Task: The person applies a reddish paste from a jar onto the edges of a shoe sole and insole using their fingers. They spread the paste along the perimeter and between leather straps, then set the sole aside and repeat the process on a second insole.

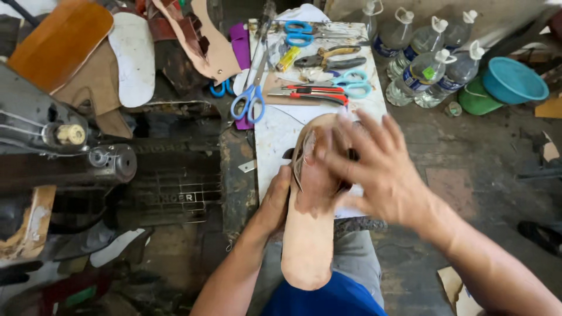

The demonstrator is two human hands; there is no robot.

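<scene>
Head view, the only one I had: my left hand (275,199) gripped the left edge of a tan leather sole piece (307,246), thumb up along its side, the other fingers hidden behind it, so I logged it as closed on the piece. The piece stood lengthwise away from me, its near rounded end over my lap above the blue cloth (328,298), its far end over the near edge of the white work slab (275,134). My right hand (374,169) lay flat on the far half of the piece, fingers spread wide and pressing down, not curled around anything; motion blur there, so I couldn't tell exact fingertip contact. A clear film-like layer (305,149) showed at the top left of the piece, detail unclear. Further up the slab: blue-handled scissors (249,102), teal-handled scissors (351,82), a red-handled cutter (316,93), pliers (328,58), all well apart from both hands. To the right on the floor, a cluster of clear plastic bottles (424,64), just beside them a teal basin (514,81). At left, a dark sewing machine (64,152) and cut leather pieces (76,52) piled above it.
</scene>
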